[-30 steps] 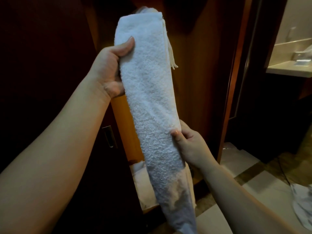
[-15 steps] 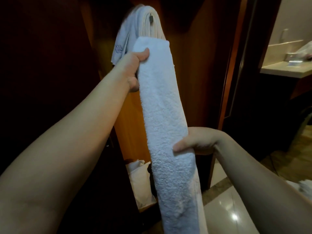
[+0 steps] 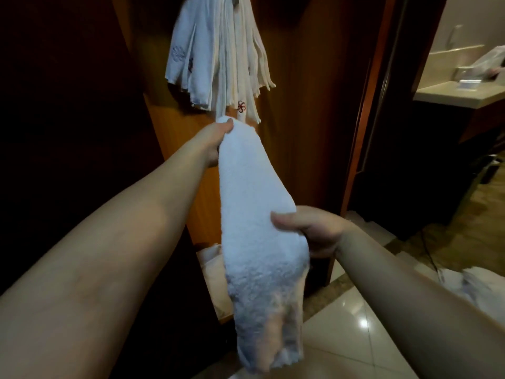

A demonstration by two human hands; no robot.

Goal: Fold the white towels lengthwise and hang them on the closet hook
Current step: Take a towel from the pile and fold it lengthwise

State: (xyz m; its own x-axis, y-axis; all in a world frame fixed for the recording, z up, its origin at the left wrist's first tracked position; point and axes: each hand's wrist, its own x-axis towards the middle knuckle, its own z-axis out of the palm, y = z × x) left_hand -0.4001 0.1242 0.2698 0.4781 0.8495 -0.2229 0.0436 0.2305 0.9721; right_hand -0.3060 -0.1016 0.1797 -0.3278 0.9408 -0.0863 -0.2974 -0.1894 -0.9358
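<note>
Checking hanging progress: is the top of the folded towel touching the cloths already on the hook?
Cannot tell. In the head view the folded towel top overlaps the hanging cloths, so no gap or contact shows.

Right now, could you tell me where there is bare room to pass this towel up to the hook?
Free: the bare wood panel right of the hanging cloths. Crowded: the hook's top, buried under cloths, directly above the left hand.

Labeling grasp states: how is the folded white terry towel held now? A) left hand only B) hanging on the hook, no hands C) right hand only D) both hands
D: the left hand grips the top end of the folded white terry towel, and the right hand holds its middle.
</note>
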